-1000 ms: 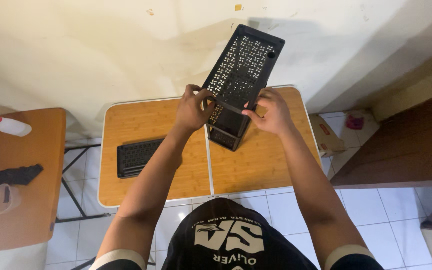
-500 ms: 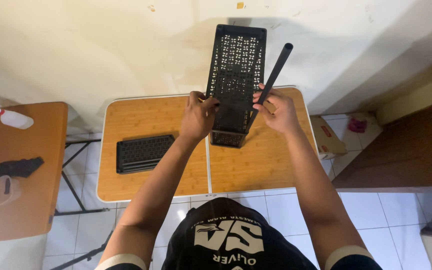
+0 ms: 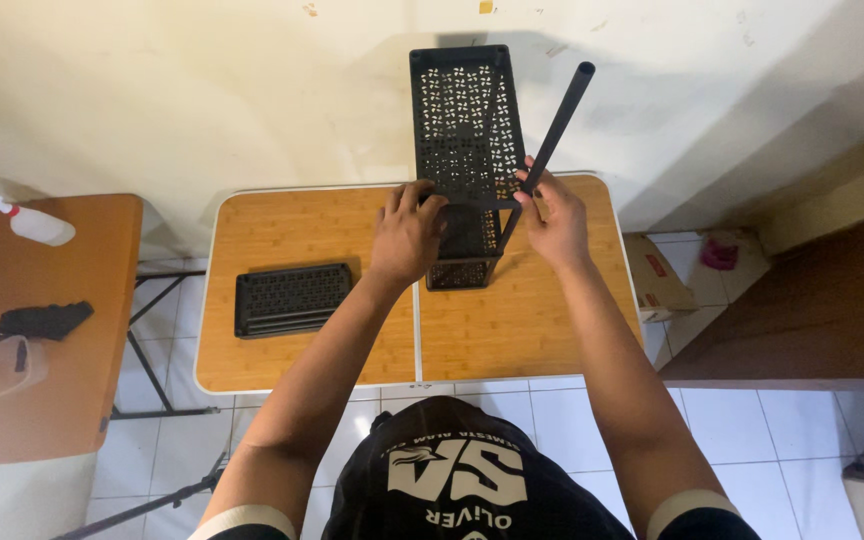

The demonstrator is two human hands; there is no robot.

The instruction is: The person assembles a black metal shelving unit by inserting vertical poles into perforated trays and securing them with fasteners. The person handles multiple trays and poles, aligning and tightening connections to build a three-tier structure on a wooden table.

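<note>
Both arms reach forward, left hand (image 3: 408, 240) and right hand (image 3: 555, 226) raised side by side, fingers curled closed.

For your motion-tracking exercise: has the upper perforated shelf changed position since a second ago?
Yes. The upper shelf has swung from leaning right to standing square against the wall.

A cream wall (image 3: 152, 100) is showing stains and shadows behind a wooden folding table (image 3: 292, 355) that is standing on white floor tiles (image 3: 782, 430). A 2nd wooden table (image 3: 62, 400) is sitting at the left, and a dark brown surface (image 3: 812, 300) is filling the right.
</note>
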